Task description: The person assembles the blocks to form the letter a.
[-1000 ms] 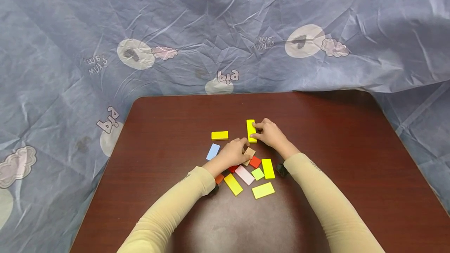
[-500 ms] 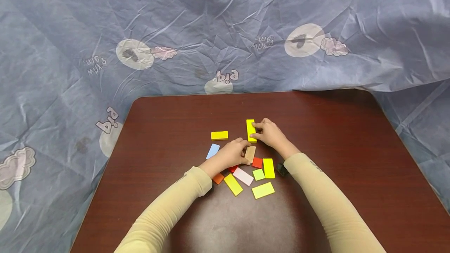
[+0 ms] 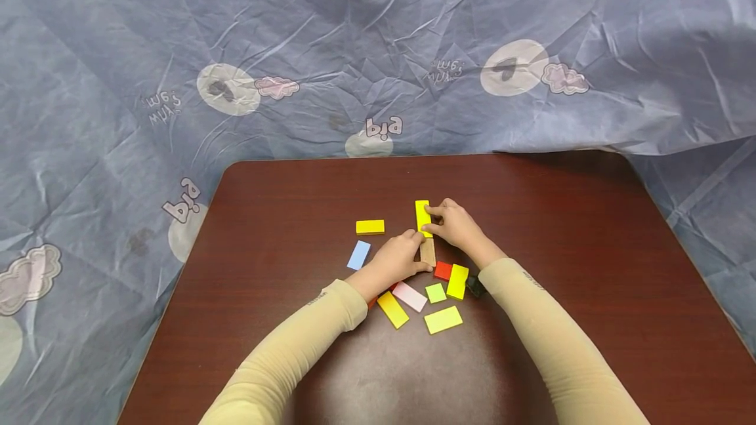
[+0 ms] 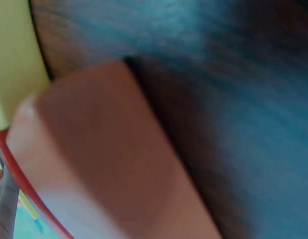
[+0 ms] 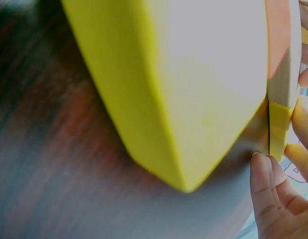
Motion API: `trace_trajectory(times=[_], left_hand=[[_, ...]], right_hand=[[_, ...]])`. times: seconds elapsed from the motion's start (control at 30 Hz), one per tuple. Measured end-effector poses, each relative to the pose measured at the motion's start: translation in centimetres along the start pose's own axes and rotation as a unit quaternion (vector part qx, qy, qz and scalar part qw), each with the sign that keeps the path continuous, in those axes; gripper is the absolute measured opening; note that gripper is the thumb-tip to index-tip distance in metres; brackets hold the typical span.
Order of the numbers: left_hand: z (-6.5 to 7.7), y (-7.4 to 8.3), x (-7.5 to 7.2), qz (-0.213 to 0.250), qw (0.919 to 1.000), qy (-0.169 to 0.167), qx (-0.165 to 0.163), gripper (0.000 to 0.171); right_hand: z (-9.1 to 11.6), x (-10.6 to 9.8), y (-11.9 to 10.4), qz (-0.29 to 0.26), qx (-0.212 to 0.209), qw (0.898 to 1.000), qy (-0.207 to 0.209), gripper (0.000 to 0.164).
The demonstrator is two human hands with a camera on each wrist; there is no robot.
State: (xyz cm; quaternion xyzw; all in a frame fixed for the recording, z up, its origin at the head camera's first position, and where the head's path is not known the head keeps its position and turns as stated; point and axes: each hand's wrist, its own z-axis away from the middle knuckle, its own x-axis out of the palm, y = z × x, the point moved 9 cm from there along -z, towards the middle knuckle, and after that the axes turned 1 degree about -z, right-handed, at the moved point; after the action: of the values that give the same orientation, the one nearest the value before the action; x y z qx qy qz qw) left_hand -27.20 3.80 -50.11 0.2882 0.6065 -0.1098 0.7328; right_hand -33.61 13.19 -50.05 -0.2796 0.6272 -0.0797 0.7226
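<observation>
In the head view my right hand point(image 3: 456, 225) pinches a long yellow block point(image 3: 422, 218) by its right side, thumb and finger spread along it. My left hand point(image 3: 394, 261) holds a plain wood-coloured block point(image 3: 428, 253) between thumb and fingers. The wooden block lines up end to end with the yellow one, right at its near end. In the right wrist view, fingers point(image 5: 266, 181) show at the right edge beside a yellow block point(image 5: 278, 124). The left wrist view has only a sliver of hand at its left edge.
Around the hands lie a blue block point(image 3: 358, 255), another yellow block point(image 3: 370, 227), a red block point(image 3: 443, 271), a pink block point(image 3: 409, 296), a small green block point(image 3: 436, 293) and several more yellow ones. A black item point(image 3: 475, 286) sits by the right sleeve. Patterned cloth hangs behind the table.
My left hand has moved the wooden block right and turned it into line with the yellow block. The red block and a nearby yellow block have shifted right. My right hand stays put.
</observation>
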Motion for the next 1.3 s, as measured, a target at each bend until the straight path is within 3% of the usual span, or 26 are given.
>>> trace_trajectory(times=[0.6, 1.13, 1.3], left_hand=[[0.2, -0.2, 0.0, 0.006, 0.9998, 0.011, -0.014, 0.073], [0.5, -0.2, 0.1, 0.011, 0.9996, 0.012, -0.021, 0.067], [0.6, 0.9, -0.6, -0.01, 0.9994, 0.032, 0.01, 0.059]], right_hand=[[0.5, -0.5, -0.5, -0.008, -0.02, 1.0, 0.016, 0.056], [0.3, 0.1, 0.0, 0.003, 0.001, 1.0, -0.001, 0.058], [0.3, -0.1, -0.1, 0.002, -0.009, 1.0, 0.001, 0.056]])
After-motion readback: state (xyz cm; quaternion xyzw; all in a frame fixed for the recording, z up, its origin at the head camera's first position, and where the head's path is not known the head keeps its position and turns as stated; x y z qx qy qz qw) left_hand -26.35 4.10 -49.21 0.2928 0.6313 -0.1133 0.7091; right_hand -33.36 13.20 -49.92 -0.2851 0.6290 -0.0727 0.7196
